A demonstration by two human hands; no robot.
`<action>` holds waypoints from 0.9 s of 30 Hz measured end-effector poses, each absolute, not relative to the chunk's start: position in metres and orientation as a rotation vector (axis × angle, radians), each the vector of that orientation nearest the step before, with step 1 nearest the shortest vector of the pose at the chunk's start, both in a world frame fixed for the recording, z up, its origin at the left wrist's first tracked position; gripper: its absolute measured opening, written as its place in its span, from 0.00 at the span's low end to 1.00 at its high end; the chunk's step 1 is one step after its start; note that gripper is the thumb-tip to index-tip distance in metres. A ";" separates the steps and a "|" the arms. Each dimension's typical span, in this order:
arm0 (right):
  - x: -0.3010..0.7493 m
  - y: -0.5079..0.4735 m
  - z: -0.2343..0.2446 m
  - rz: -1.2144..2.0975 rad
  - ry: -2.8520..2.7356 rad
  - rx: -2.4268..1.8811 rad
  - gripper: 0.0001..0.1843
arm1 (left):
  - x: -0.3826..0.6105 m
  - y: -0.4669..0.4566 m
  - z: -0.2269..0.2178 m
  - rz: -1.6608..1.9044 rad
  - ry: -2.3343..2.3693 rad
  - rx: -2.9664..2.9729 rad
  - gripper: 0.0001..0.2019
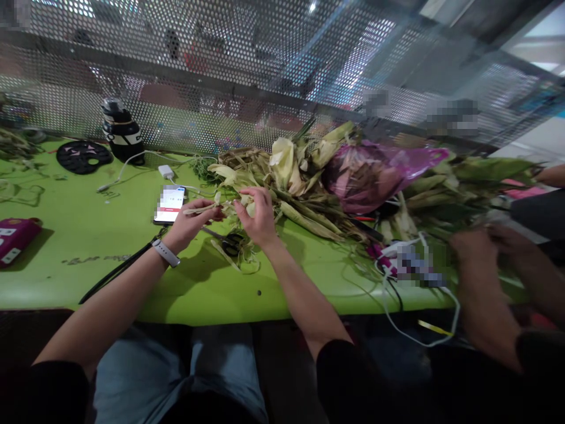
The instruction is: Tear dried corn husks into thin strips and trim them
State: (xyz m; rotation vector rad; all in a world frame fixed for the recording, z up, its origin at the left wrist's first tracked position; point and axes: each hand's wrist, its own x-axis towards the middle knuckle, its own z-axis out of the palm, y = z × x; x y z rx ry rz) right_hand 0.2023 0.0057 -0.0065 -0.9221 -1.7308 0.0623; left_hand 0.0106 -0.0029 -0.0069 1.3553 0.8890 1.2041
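Observation:
Between my two hands is a small pale bundle of corn husk strips, held above the green table. My left hand, with a light watch band at the wrist, is closed on the bundle, and a twisted strip sticks out past its fingers. The thumb and fingers of my right hand pinch the bundle's other end. Just below the hands lie dark-handled scissors, partly covered by loose husk scraps. Behind my right hand is a heap of dried corn husks.
A lit phone lies beside my left hand, with a white adapter and cable behind. A dark bottle stands at the back left. A pink plastic bag sits among husks. At right are a co-worker's hands and a white cable.

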 end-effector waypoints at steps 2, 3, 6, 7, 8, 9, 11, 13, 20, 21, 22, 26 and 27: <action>0.197 0.000 -0.006 -0.072 -1.857 -0.883 0.09 | 0.011 -0.001 -0.008 1.241 0.848 1.345 0.13; 0.194 -0.003 -0.007 -0.101 -1.939 -0.871 0.08 | 0.011 0.000 -0.009 1.250 0.832 1.341 0.13; 0.187 -0.007 -0.013 -0.174 -2.052 -0.907 0.11 | 0.013 0.000 -0.010 1.272 0.835 1.318 0.13; 0.185 -0.007 -0.015 -0.204 -2.036 -0.936 0.13 | 0.013 0.000 -0.010 1.275 0.842 1.316 0.13; 0.183 -0.007 -0.017 -0.235 -2.009 -0.967 0.15 | 0.014 -0.001 -0.010 1.277 0.848 1.318 0.14; 0.182 -0.007 -0.019 -0.268 -1.981 -0.998 0.16 | 0.015 -0.001 -0.011 1.275 0.852 1.321 0.14; 0.179 -0.006 -0.023 -0.317 -1.964 -1.055 0.17 | 0.016 -0.003 -0.011 1.272 0.848 1.317 0.15; 0.178 -0.005 -0.026 -0.320 -1.991 -1.089 0.16 | 0.017 -0.004 -0.012 1.289 0.840 1.290 0.16; 0.177 -0.004 -0.029 -0.256 -2.013 -1.106 0.14 | 0.019 -0.001 -0.018 1.353 0.826 1.261 0.16; 0.176 -0.004 -0.029 -0.246 -2.012 -1.109 0.13 | 0.020 -0.001 -0.019 1.358 0.830 1.258 0.16; 0.176 -0.004 -0.029 -0.226 -2.015 -1.108 0.12 | 0.020 -0.001 -0.021 1.365 0.836 1.253 0.16; 0.175 -0.003 -0.030 -0.028 -2.076 -1.057 0.10 | 0.021 0.001 -0.026 1.405 0.889 1.227 0.17; 0.176 -0.003 -0.031 0.050 -2.090 -1.041 0.10 | 0.021 0.002 -0.027 1.407 0.901 1.227 0.17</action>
